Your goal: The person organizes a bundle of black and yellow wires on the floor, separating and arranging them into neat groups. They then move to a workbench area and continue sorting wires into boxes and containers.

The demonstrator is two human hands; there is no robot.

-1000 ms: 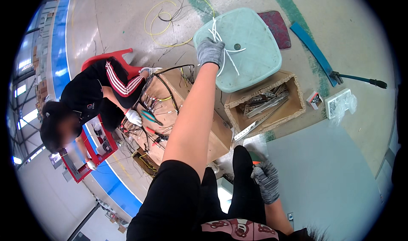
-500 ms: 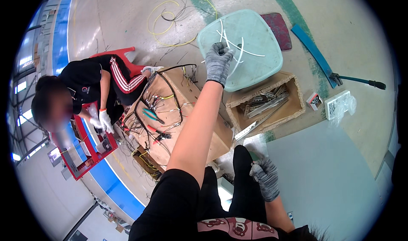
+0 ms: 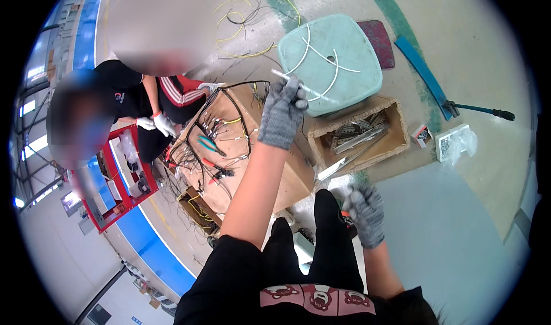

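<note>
While gloved, left hand pinches white wire.

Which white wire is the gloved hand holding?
The straight one pinched in the left hand: this wire sticks out past the fingers, while the other white wires lie curved on the green stool.

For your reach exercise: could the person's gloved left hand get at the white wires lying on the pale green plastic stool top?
Probably yes: the left hand is stretched out at the edge of the pale green plastic stool top, already gripping one thin white piece, and nothing lies between it and the white wires.
</note>
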